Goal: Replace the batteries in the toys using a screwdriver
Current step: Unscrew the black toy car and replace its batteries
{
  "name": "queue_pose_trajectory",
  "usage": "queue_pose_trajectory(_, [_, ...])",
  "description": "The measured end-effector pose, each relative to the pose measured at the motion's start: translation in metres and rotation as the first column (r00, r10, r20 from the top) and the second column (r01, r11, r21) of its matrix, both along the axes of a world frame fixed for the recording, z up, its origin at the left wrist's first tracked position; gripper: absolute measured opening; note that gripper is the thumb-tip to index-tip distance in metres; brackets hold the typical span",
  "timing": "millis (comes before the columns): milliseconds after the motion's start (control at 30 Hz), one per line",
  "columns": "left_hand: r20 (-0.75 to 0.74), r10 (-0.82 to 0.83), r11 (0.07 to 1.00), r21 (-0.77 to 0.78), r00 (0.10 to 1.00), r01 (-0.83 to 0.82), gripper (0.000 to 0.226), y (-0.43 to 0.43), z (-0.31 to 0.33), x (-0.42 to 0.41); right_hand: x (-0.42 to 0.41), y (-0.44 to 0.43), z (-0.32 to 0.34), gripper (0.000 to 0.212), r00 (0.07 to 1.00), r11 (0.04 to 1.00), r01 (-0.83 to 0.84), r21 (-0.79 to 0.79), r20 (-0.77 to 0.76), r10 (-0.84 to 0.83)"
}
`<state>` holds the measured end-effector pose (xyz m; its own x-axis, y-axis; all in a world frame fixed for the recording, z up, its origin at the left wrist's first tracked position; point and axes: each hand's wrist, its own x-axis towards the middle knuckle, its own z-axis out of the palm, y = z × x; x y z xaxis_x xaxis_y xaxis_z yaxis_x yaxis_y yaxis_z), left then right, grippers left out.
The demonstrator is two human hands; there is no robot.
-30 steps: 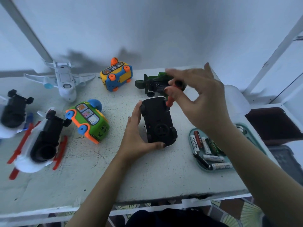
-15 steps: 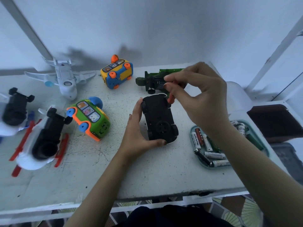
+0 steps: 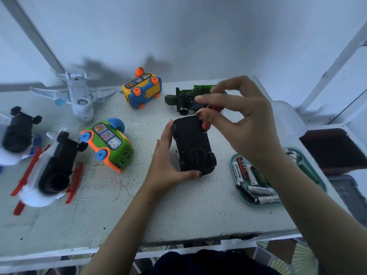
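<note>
Near the middle of the frame, a black toy car with a white body edge (image 3: 193, 147) lies upside down on the speckled white tabletop (image 3: 123, 205), its dark underside and wheels facing up. The left hand (image 3: 164, 165) grips it from the left, the thumb pressed against the car's near end and the fingers laid along its left side. Just above the car's far end, the right hand (image 3: 244, 126) pinches the orange-handled screwdriver (image 3: 207, 122) between thumb and fingertips, the other fingers curled loosely; only part of the orange handle shows below the fingers, and the tip is hidden.

Behind the right hand, at upper centre, a green and black toy vehicle (image 3: 186, 100) lies on its side. Left of it sits a yellow and blue toy bus with orange wheels (image 3: 142, 90), tipped over. Left of the black car lies a green and orange toy bus with picture windows (image 3: 108, 145). Toward the upper left rests a white toy aeroplane (image 3: 79, 96). Along the left edge lie two white toys with black undersides and red rails (image 3: 49, 167), blurred.

At the lower right, a pale green tray (image 3: 246, 201) holds loose AA batteries (image 3: 254, 181), partly covered by the right forearm.
</note>
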<state>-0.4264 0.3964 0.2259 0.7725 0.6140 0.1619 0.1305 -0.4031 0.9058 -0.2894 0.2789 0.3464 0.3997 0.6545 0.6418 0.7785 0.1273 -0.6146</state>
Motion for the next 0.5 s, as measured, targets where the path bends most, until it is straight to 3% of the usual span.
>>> queue_pose_trajectory(133, [0.001,-0.004,1.0,0.0,1.0,0.004,0.125,0.0,0.001,0.0,0.002,0.0,0.0,0.023,0.998,0.999,0.053,0.004,0.015,-0.053])
queue_pose_trajectory(333, [0.002,-0.002,1.0,0.001,1.0,0.002,0.125,0.001,0.001,0.0,0.01,-0.005,-0.004,0.03,1.0,0.993,-0.019,-0.113,-0.012,0.018])
queue_pose_trajectory(500, [0.008,0.001,1.0,0.006,1.0,-0.001,0.122,-0.001,0.002,0.001,0.01,-0.005,-0.004,0.023,0.999,0.999,0.034,-0.015,-0.007,-0.034])
